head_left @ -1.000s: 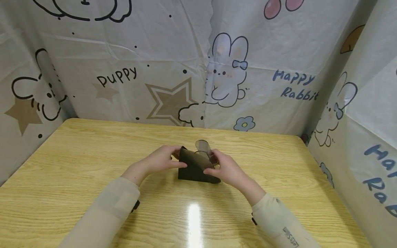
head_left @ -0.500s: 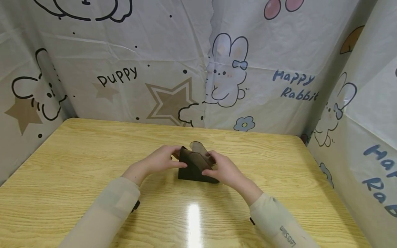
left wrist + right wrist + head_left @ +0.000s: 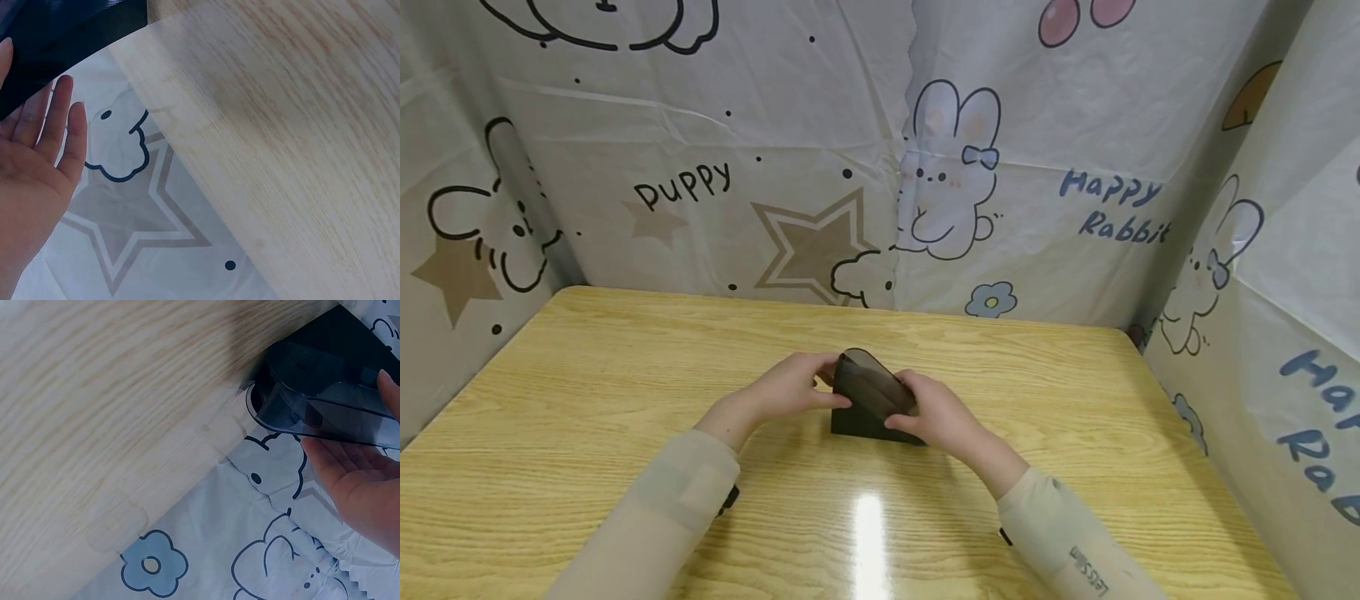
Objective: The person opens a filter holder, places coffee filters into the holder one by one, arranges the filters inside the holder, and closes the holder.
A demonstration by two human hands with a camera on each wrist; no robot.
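Note:
A black box [image 3: 867, 422] with a slanted top stands on the table, in the middle of the head view. Over its slope lies a smoky see-through cover [image 3: 878, 385], long and rounded at its end. My left hand [image 3: 786, 386] holds the box's left end, thumb on the near side and fingers behind. At the other end, my right hand [image 3: 943, 413] grips the cover between thumb and fingers. The left wrist view shows the dark box [image 3: 81, 40] only in part. In the right wrist view, the cover's rounded end [image 3: 275, 415] juts past the box body.
The wooden table [image 3: 625, 367] has a pale wood-grain top with a bright light reflection near its front. A white cloth [image 3: 820, 108] printed with cartoon rabbits and stars hangs behind the table and along both sides.
My right hand has shifted slightly left with the cover. The cover, which stood up behind the box, has swung left and down along the slope. My left hand stays in place.

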